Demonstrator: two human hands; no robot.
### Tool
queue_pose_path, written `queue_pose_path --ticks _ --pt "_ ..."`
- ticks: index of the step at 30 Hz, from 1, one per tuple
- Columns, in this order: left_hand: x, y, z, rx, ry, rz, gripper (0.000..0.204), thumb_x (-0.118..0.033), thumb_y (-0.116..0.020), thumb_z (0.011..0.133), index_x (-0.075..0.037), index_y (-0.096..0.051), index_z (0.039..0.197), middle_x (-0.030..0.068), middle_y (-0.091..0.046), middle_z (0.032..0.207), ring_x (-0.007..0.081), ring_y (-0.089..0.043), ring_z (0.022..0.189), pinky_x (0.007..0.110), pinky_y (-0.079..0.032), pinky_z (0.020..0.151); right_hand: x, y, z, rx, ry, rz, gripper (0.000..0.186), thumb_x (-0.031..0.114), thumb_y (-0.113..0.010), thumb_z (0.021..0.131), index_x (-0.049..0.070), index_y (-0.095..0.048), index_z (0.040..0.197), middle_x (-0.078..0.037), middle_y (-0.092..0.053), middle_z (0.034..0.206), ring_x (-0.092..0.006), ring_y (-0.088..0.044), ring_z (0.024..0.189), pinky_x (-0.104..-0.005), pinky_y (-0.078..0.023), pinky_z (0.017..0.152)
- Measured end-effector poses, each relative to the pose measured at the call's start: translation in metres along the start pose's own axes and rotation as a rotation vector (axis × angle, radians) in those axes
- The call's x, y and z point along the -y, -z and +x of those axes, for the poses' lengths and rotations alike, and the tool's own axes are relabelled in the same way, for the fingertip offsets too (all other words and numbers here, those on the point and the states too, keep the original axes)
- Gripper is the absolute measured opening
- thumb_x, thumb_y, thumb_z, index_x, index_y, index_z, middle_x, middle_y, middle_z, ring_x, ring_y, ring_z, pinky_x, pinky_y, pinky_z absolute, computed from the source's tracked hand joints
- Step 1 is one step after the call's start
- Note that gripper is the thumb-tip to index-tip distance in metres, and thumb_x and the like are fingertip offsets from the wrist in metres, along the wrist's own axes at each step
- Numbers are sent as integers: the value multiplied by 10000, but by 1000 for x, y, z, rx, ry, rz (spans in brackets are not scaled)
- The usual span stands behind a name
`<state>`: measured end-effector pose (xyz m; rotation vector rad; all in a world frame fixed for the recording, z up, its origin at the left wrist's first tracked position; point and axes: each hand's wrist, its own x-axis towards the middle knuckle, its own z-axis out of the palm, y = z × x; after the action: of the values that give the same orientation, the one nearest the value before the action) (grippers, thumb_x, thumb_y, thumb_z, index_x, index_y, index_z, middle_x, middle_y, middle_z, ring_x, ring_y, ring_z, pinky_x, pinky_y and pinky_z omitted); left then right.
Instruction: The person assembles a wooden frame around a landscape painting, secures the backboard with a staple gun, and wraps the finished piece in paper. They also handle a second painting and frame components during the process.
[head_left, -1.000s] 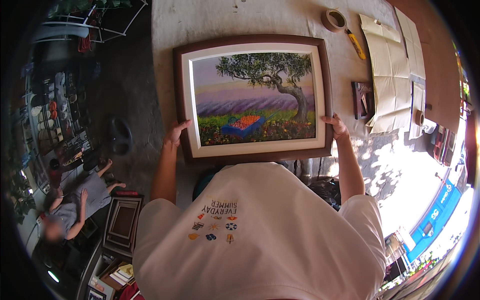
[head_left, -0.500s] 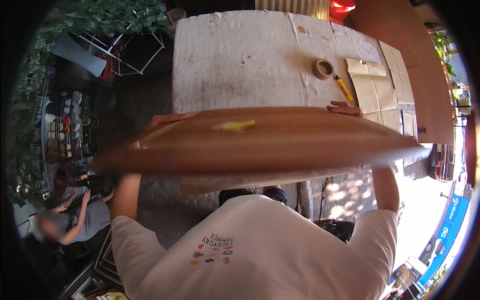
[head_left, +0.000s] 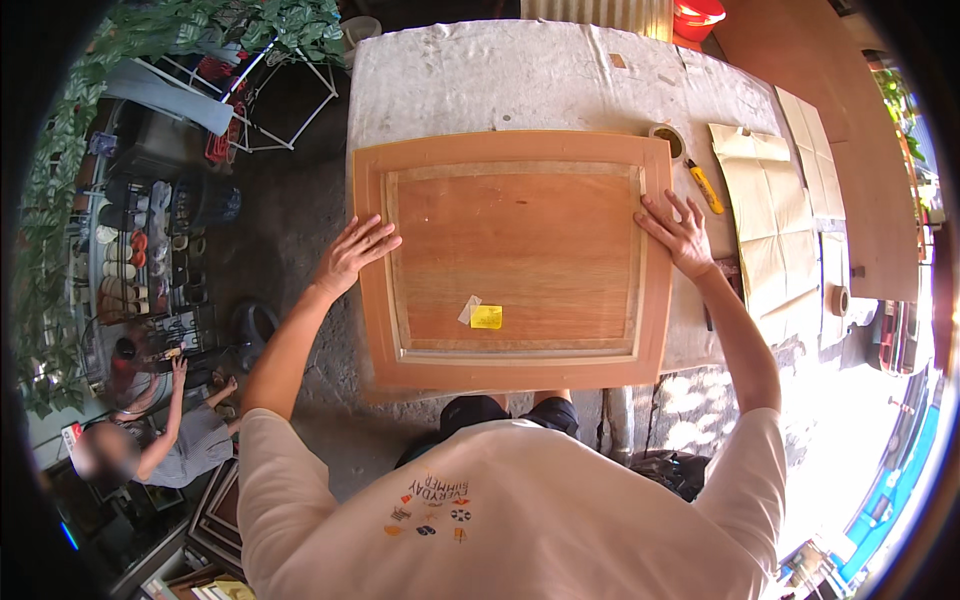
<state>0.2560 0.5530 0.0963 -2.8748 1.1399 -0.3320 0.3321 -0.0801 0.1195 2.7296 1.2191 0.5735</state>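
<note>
A wooden picture frame [head_left: 515, 372] lies back side up on the cloth-covered table, its near edge reaching past the table's front. Inside it sits a brown backing board [head_left: 510, 240] with tape along its borders. A yellow sticky note [head_left: 486, 317] and a scrap of pale tape are stuck near the board's lower middle. My left hand [head_left: 355, 250] rests on the frame's left side, fingers stretched over the top. On the right side my right hand [head_left: 680, 230] lies with its fingers spread. Neither hand is visibly wrapped round the frame; its underside is hidden.
Right of the frame are a tape roll [head_left: 668, 140], a yellow cutter knife [head_left: 705, 187] and folded brown paper [head_left: 770, 220]. Another tape roll [head_left: 838, 300] is farther right. A red basin [head_left: 697, 17] stands beyond the table. At the lower left sits another person [head_left: 180, 440] beside shelves of shoes.
The frame, tilted and blurred edge-on before, now lies flat with its back showing. My hands have gone from holding its far edge to resting on its sides.
</note>
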Motion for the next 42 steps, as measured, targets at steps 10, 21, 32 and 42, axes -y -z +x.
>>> queue_pose_path --ticks 10,21,32,42 --pt "-19 -47 9 266 -50 29 730 10 -506 889 -296 -342 1531 -44 -303 1600 197 -351 1441 395 -346 1192 20 -84 -27 184 -136 -5 522 205 -507 914 257 -438 1429 -32 -350 1570 -221 -379 1412 -447 -294 1164" --pt "-22 -90 83 -204 675 -259 466 -382 -598 948 -83 -575 1305 177 -522 1390 337 -465 1319 487 -334 1090 19 -85 35 268 -562 489 572 384 -617 948 156 -451 1445 -135 -418 1502 -357 -446 1331 -486 -367 1097" --pt "-27 -93 92 -55 757 -273 644 -538 -671 868 -156 -511 1361 208 -440 1450 356 -373 1381 494 -278 1112 31 -99 33 203 -607 528 634 473 -684 882 185 -490 1412 -152 -412 1502 -357 -401 1379 -500 -358 1102" --pt "-77 -80 66 -188 933 -454 727 -491 -680 879 -18 -446 1380 281 -411 1426 422 -399 1337 499 -370 1077 73 -82 22 292 -964 325 569 475 -660 887 106 -548 1305 -221 -544 1320 -399 -523 1211 -506 -428 1009"
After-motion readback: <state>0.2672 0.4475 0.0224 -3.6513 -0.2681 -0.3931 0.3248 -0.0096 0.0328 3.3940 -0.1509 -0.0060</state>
